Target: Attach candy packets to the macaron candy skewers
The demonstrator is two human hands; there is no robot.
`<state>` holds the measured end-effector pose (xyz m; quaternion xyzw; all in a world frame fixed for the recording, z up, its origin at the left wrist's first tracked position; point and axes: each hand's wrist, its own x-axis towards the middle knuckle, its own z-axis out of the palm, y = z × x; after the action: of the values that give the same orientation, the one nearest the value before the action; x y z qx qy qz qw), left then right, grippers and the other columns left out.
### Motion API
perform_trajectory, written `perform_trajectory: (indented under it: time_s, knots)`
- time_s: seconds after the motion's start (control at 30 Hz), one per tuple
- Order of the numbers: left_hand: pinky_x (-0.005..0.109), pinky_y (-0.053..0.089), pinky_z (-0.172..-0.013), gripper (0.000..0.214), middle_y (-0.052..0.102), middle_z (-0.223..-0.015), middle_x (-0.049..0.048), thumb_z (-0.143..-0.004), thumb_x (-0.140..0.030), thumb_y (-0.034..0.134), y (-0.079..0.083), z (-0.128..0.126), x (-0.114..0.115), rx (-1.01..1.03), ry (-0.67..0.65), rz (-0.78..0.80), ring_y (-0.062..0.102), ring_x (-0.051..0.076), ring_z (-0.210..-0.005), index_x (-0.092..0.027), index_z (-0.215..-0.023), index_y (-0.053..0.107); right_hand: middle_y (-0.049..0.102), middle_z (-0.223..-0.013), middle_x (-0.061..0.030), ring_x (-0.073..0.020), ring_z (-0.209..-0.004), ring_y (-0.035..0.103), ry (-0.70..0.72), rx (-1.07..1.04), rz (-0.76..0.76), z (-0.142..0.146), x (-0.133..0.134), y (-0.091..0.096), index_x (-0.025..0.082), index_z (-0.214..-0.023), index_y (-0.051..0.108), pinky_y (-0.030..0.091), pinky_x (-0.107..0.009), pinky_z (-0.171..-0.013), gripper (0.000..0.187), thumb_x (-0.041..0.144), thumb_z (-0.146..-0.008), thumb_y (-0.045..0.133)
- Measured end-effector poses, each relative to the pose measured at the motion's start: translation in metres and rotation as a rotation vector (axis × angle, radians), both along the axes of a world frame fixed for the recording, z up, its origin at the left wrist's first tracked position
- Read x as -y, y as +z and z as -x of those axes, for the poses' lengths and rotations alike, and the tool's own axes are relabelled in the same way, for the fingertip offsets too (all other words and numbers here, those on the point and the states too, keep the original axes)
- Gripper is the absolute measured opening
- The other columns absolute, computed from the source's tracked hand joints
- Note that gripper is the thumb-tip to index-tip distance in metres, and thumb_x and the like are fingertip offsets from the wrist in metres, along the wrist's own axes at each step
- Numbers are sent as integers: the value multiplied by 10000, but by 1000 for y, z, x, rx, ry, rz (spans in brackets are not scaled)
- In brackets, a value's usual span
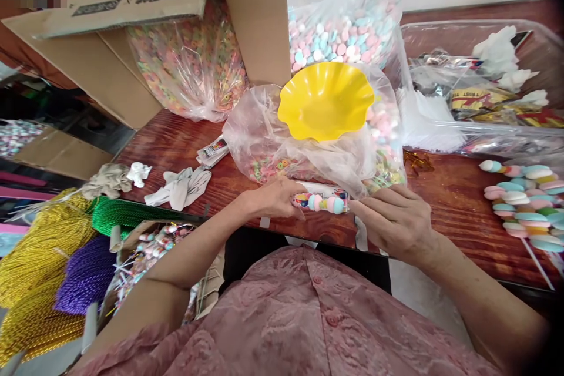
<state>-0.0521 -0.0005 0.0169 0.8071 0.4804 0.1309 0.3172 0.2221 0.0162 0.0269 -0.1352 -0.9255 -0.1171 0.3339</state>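
- Landmark: yellow bowl (325,100), resting on a clear bag (264,141) of loose sweets on the wooden table (445,200).
- Left hand (275,197): below and slightly left of the bowl, fingers curled closed around the left end of a candy skewer (325,202).
- Right hand (396,220): below and right of the bowl, fingertips pinched at the skewer's right end; the contact point is hidden behind the fingers, so how firm the hold is cannot be told.
- Skewer: lies level between both hands, directly below the bowl, just above the table's near edge. Pink and blue pieces show; its stick is hidden.
- A printed wrapper (326,191) sits just behind the skewer, partly covered by the bag.
- Behind the bowl: a second bag (343,29) of pink and blue candy.
- Behind and left of the bowl: an open carton (259,17) with a bag of coloured rings inside.
- Right of the bowl: a clear tray (480,129), contents hard to make out; below it finished skewers (524,200), cut off by the frame edge.
- Far left and below the bowl: gold, green and purple cord bundles (53,270), partly cut off.
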Motion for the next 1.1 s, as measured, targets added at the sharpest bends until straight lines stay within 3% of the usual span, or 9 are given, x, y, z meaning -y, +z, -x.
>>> perform_trajectory:
  time_s: [0.07,0.13,0.27,0.43,0.67,0.73,0.83,1.0,1.1]
  knots:
    - [238,400,-596,172,597,-629,-33,-680,-309,748,-4,-2,0,-2,-37,91,565,149,-639,-182,-717,638,696,-766,-22,-164,-704,570,-21,-40,6,-2,1,-2,174,-1014,632,367,-318,-659,236,52,-841,527]
    - [223,355,-547,161,546,-593,-44,-695,-291,718,-9,-5,2,36,11,123,519,126,-596,-173,-683,609,700,-777,-29,-165,-699,569,-73,-61,30,-6,2,-4,170,-1001,641,375,-318,-652,232,54,-831,534]
    - [205,332,-544,121,528,-606,-48,-693,-240,683,-15,-10,8,113,153,67,496,108,-605,-166,-665,591,702,-786,-30,-165,-694,563,-143,-35,91,-11,1,-9,193,-963,658,381,-318,-651,193,88,-850,542]
    - [210,349,-578,148,562,-635,-40,-708,-277,707,-15,-14,10,181,166,59,503,110,-629,-163,-688,615,678,-749,-17,-156,-678,564,-88,9,75,-7,-1,-5,202,-969,641,376,-314,-650,212,88,-857,502]
    - [237,309,-545,308,558,-616,-35,-643,-457,791,-12,-18,10,-70,184,163,498,139,-603,-194,-696,639,702,-772,-11,-151,-686,560,31,2,-42,0,0,8,202,-1061,603,366,-320,-650,231,89,-870,539]
    - [238,305,-543,304,534,-604,-42,-639,-442,793,-9,-18,10,-75,150,203,478,132,-589,-193,-672,621,706,-775,-5,-154,-706,565,49,22,-45,0,-1,10,205,-1072,600,371,-323,-665,249,80,-864,545]
    - [225,309,-546,328,484,-613,-60,-637,-421,797,-5,-17,10,78,48,312,444,110,-593,-181,-658,575,719,-816,3,-166,-782,587,63,53,-3,-3,-6,10,227,-1090,599,389,-345,-735,276,81,-865,537]
    - [220,276,-472,464,393,-532,-74,-609,-403,823,-3,-13,11,238,-123,572,365,80,-511,-182,-570,417,731,-836,23,-178,-809,578,59,69,75,-10,-14,0,257,-1071,603,384,-391,-819,232,119,-885,582]
    - [215,291,-418,486,415,-487,-78,-568,-401,854,-4,-11,11,245,-167,746,384,81,-454,-189,-567,417,735,-870,14,-181,-819,575,102,70,131,-11,-15,-5,253,-1073,605,387,-408,-850,239,105,-893,549]
